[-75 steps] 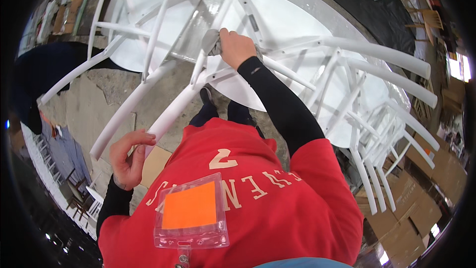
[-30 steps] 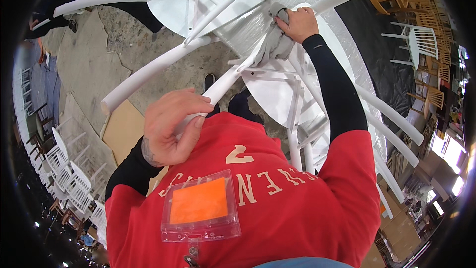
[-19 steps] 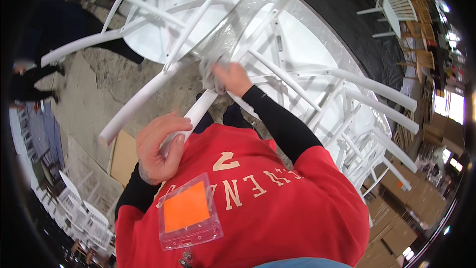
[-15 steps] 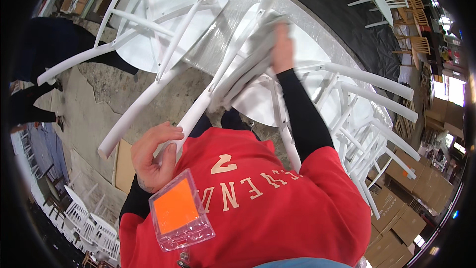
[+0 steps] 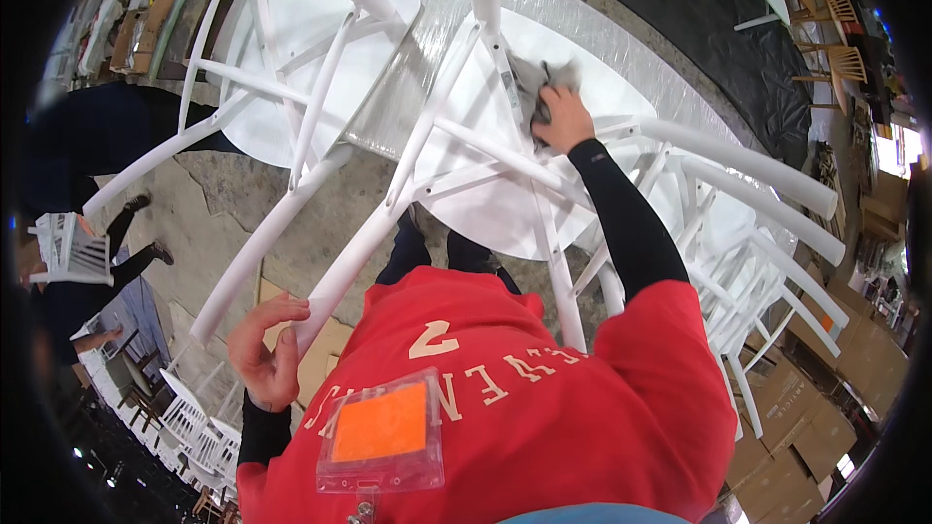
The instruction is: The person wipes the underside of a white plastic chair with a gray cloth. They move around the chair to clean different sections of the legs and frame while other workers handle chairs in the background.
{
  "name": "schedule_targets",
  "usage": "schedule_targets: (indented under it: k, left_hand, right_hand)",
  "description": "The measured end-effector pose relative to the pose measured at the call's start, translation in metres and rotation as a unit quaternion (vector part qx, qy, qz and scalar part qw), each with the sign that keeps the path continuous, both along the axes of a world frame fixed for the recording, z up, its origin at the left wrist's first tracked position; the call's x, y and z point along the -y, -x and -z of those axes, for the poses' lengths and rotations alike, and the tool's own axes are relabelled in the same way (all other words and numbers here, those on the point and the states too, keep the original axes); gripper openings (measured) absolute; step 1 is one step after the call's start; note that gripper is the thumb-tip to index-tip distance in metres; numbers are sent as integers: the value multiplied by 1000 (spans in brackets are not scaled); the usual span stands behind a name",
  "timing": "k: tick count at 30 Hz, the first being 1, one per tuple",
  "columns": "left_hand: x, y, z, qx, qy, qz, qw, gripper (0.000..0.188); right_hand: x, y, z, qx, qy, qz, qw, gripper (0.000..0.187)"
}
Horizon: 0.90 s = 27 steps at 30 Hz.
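Observation:
A white wooden chair lies upside down before me, its round seat underneath and its legs pointing toward me and upward. My left hand has its fingers and thumb curled about the end of the near left chair leg. Farther off, my right hand presses a bunched grey cloth against the underside of the seat, beside a rail between the legs. Part of the cloth is hidden by the fingers.
Another upturned white chair stands at the left, and more white chairs crowd the right. Plastic film covers the surface beneath. Cardboard boxes are stacked at lower right. At far left a person stands near a small white chair.
My right hand and cloth have gone from along the leg to the seat's underside, the cloth now bunched. My left hand sits lower, at the leg's end. A white chair appears beside the person.

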State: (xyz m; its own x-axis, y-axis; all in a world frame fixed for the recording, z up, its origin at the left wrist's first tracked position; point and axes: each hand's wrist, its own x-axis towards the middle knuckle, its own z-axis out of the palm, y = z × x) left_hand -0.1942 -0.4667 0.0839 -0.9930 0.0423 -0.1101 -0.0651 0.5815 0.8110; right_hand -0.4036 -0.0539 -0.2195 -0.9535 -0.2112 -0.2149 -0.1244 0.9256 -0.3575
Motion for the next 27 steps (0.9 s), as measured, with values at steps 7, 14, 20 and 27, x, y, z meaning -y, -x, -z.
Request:
schedule_targets:
  k: [7, 14, 20, 27]
  left_hand:
    - [-1, -4, 1, 17, 18, -40, 999, 20]
    - [-1, -2, -2, 19, 49, -43, 998, 21]
    - [-4, -2, -1, -2, 32, -45, 998, 20]
    - [0, 5, -4, -14, 34, -16, 999, 20]
  right_hand:
    - [11, 52, -53, -131, 146, -50, 979, 48]
    - [56, 62, -16, -72, 11, -76, 994, 30]
    - [-6, -13, -32, 80, 8, -246, 966, 28]
    - [29, 85, -46, -23, 35, -155, 987, 37]
